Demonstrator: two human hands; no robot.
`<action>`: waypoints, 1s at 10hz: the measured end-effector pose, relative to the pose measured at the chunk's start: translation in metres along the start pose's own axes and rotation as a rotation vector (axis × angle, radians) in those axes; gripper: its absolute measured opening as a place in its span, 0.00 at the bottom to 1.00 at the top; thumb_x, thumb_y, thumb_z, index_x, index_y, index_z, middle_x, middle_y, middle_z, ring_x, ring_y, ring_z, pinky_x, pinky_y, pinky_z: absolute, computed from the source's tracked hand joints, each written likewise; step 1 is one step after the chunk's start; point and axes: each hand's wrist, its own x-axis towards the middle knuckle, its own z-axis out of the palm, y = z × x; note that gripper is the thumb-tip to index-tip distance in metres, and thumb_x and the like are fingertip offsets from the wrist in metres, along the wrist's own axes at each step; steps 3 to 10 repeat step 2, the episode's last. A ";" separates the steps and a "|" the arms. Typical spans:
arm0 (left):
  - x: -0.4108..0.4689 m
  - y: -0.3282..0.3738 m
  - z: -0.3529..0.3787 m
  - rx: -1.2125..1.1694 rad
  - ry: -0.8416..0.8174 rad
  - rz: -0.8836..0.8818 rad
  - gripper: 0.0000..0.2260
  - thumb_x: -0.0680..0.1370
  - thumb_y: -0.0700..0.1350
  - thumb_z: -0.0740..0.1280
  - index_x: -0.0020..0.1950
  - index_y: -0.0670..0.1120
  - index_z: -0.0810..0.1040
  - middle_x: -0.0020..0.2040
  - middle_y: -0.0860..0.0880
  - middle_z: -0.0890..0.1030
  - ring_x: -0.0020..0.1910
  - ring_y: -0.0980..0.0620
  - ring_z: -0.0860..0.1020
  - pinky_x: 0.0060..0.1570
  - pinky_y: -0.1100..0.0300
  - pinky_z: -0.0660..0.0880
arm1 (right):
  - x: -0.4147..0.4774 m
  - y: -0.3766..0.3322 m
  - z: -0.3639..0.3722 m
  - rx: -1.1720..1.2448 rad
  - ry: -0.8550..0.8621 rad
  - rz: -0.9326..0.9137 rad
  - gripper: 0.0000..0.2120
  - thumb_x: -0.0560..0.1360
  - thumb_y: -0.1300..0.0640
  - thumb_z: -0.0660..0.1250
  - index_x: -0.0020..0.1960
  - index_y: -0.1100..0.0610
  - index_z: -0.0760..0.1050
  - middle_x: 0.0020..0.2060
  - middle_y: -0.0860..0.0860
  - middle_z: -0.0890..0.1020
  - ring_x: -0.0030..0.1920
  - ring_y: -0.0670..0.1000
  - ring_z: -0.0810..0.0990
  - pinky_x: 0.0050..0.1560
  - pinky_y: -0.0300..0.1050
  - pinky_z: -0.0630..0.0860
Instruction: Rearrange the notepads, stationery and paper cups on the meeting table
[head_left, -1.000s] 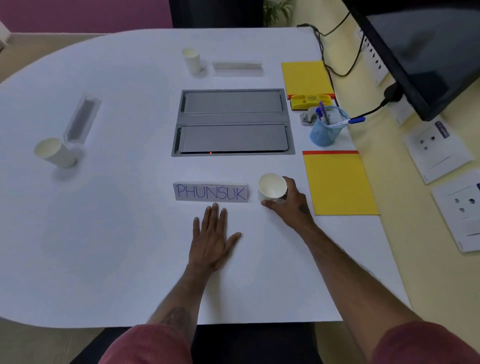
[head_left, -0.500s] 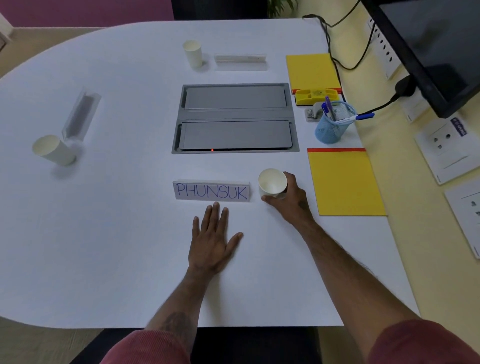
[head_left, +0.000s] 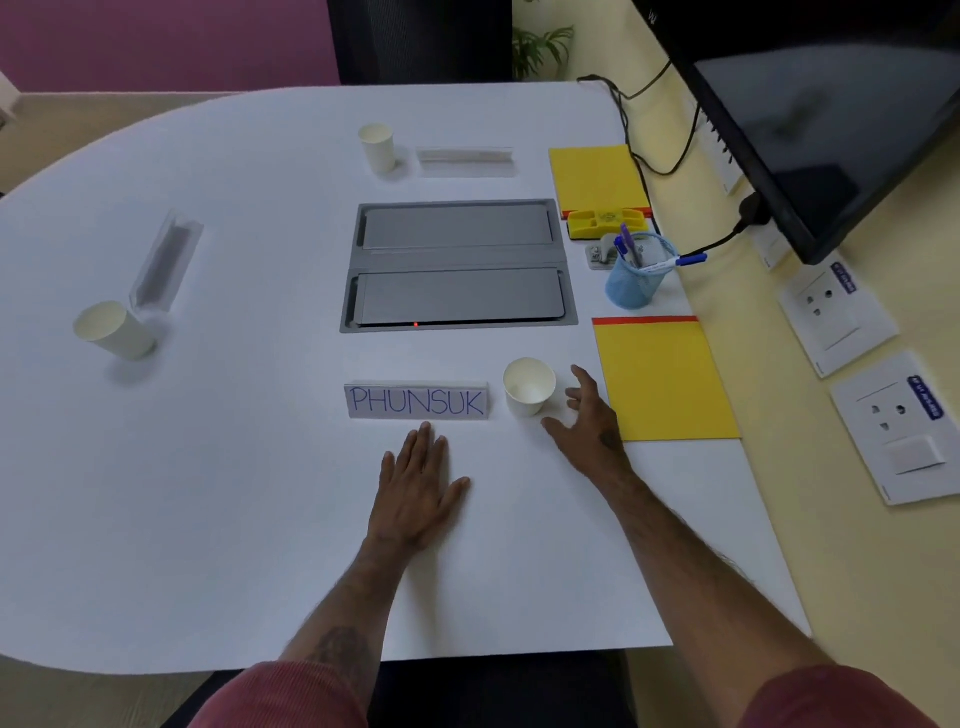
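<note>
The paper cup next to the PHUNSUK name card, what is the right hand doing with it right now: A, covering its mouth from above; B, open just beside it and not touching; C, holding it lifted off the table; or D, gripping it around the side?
B: the right hand is spread open just right of the paper cup, with a gap visible between its fingers and the cup, which stands upright on the table.

A grey metal panel (head_left: 458, 265) with two closed lids is set into the middle of the white table, a small red light (head_left: 415, 325) at its near edge. A dark screen (head_left: 810, 104) hangs at the right, black cables (head_left: 654, 130) trailing beneath it. A plant (head_left: 540, 44) stands beyond.
</note>
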 end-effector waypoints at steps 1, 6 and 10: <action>-0.014 0.002 -0.019 0.065 0.043 0.045 0.41 0.74 0.71 0.32 0.80 0.49 0.48 0.80 0.50 0.40 0.79 0.52 0.41 0.75 0.48 0.42 | -0.018 -0.007 -0.015 -0.090 0.021 -0.112 0.33 0.77 0.54 0.69 0.76 0.54 0.58 0.70 0.56 0.71 0.68 0.54 0.71 0.66 0.47 0.69; -0.024 0.009 -0.045 0.089 0.088 0.069 0.38 0.76 0.69 0.36 0.81 0.49 0.48 0.80 0.51 0.40 0.78 0.53 0.39 0.75 0.47 0.40 | -0.036 -0.020 -0.032 -0.251 0.036 -0.263 0.31 0.78 0.47 0.65 0.76 0.56 0.60 0.73 0.54 0.67 0.72 0.53 0.65 0.69 0.43 0.64; -0.024 0.009 -0.045 0.089 0.088 0.069 0.38 0.76 0.69 0.36 0.81 0.49 0.48 0.80 0.51 0.40 0.78 0.53 0.39 0.75 0.47 0.40 | -0.036 -0.020 -0.032 -0.251 0.036 -0.263 0.31 0.78 0.47 0.65 0.76 0.56 0.60 0.73 0.54 0.67 0.72 0.53 0.65 0.69 0.43 0.64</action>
